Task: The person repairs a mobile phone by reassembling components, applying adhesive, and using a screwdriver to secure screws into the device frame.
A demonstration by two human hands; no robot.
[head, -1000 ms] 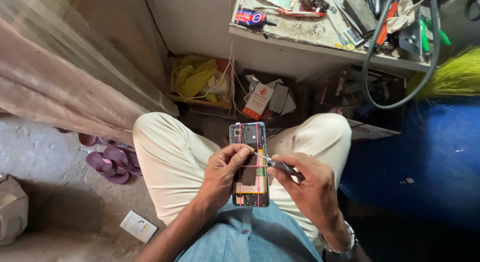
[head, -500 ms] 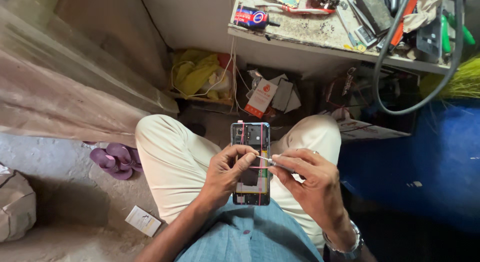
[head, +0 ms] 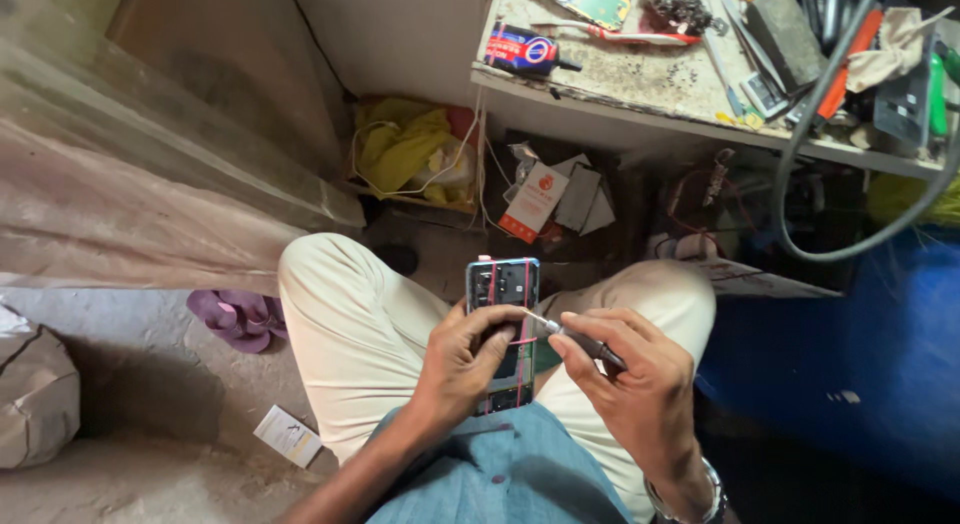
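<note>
An opened phone (head: 503, 284) with its back cover off and its insides showing rests above my lap, held upright by my left hand (head: 462, 359), whose fingers wrap its middle. A thin screwdriver (head: 580, 342) is pinched in my right hand (head: 625, 379), its metal tip touching the phone just below the camera section. Both hands sit between my knees in cream trousers (head: 350, 324). The lower half of the phone is hidden behind my left fingers.
A cluttered workbench (head: 640, 89) with tools, a circuit board and a red-blue object runs along the top right; a thick grey cable (head: 800, 194) loops off it. Papers and yellow cloth (head: 405, 149) lie under it. Purple sandals (head: 235, 314), a white box (head: 288, 436) and a bag (head: 35, 399) are on the floor at left.
The view has shifted slightly. My right hand has moved the screwdriver tip a little higher on the phone; my left hand keeps its grip.
</note>
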